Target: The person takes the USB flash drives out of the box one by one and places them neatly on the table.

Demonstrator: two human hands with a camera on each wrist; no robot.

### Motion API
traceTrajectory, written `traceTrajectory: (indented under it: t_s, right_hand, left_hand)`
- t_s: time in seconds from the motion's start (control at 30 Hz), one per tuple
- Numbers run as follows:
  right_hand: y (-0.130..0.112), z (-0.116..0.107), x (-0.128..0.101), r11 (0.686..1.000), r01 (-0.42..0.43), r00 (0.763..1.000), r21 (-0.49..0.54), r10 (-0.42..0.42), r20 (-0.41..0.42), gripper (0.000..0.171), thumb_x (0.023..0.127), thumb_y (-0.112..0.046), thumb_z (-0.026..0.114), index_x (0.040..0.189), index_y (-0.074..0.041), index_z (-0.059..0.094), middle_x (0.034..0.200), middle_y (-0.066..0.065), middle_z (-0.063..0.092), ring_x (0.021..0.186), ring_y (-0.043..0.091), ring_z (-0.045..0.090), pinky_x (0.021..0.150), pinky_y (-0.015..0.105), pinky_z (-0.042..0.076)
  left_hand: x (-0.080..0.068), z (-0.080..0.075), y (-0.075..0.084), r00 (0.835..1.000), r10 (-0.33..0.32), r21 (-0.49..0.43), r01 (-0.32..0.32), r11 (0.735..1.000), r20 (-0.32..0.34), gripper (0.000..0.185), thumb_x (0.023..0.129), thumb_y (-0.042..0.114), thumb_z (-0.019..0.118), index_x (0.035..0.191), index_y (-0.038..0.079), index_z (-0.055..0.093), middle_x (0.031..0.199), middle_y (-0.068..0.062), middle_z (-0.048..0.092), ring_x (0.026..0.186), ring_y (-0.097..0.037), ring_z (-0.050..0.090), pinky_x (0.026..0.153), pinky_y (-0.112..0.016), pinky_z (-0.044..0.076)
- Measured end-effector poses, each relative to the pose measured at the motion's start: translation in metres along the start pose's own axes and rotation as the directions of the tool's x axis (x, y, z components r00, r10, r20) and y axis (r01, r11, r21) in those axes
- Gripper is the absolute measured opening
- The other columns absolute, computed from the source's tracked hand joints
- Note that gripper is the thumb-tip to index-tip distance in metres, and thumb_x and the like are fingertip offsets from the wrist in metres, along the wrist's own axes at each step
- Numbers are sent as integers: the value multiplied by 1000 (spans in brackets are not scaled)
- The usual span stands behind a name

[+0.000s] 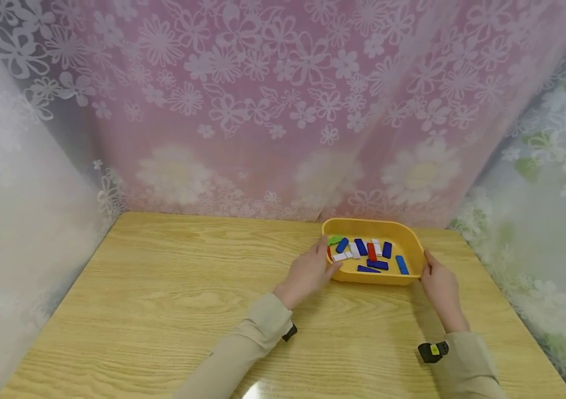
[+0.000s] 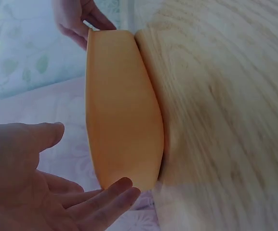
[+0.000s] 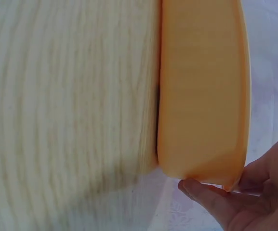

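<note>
A yellow tray [image 1: 412,239] sits on the wooden desk [image 1: 173,299] near its far edge, between the person's two hands. The left hand [image 1: 307,272] is at the tray's left end; its grip is wide, the fingers [image 2: 111,191] straight and relaxed, just beside the tray's outer wall, though whether they touch it cannot be told. The right hand [image 1: 438,285] is at the tray's right end, and its grip is narrow: thumb and fingers [image 3: 204,192] pinch the rim at the corner. Inside the tray, between the two grips, lie small flat blocks: several blue blocks [image 1: 377,265], a red block [image 1: 371,251], white blocks [image 1: 355,250] and a green piece [image 1: 335,240] nearest the left hand. Behind the tray hangs a pink flowered curtain [image 1: 283,100].
</note>
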State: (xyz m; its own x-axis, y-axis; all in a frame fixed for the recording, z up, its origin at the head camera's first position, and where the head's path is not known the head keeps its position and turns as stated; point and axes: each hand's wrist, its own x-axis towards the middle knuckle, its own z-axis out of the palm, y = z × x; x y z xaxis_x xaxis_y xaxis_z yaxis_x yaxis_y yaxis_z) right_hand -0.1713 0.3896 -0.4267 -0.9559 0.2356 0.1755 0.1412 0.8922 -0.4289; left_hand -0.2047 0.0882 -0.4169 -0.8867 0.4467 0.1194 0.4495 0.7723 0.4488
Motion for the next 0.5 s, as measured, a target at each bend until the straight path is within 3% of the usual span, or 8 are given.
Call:
traceTrajectory:
  t_s: [0.07,0.13,0.27,0.37,0.5]
  right_hand:
    - [0,2,0,1000,-6,1000,-14,6,-2,45,102,-4,38,143,16,42,119,44,55,65,38,54,55,45,41]
    - [-1,3,0,1000,-10,1000,-25,10,6,45,102,-3,37,143,16,42,119,44,55,62,37,52,54,44,40]
    - [0,3,0,1000,-9,1000,-15,9,23,46,102,-4,37,144,16,40,96,41,60,52,27,42,49,36,33]
    - [0,3,0,1000,-17,999,7,16,29,47,102,-5,38,144,15,40,77,31,59,50,23,38,49,35,33]
    - [-3,2,1,999,-33,999,30,31,44,48,102,-6,39,145,14,39,77,29,60,48,21,38,49,34,34]
  left_hand:
    - [2,4,2,1000,5,9,-5,1000,18,72,107,45,47,158,-2,26,152,-22,46,106,-35,69,75,-40,60]
    - [4,9,4,1000,1,17,-2,1000,15,69,108,41,44,157,-5,25,153,-24,44,107,-35,69,75,-40,60]
    - [8,17,4,1000,-18,37,18,999,-1,63,110,32,44,155,-9,27,154,-24,42,78,-26,70,55,-33,55]
    - [10,21,2,999,-30,35,30,999,15,63,110,29,44,155,-10,24,154,-22,43,54,-17,57,42,-28,43]
    - [10,19,-1,1000,-20,39,19,999,15,63,110,28,45,154,-11,24,151,-21,48,53,-15,53,42,-27,40]
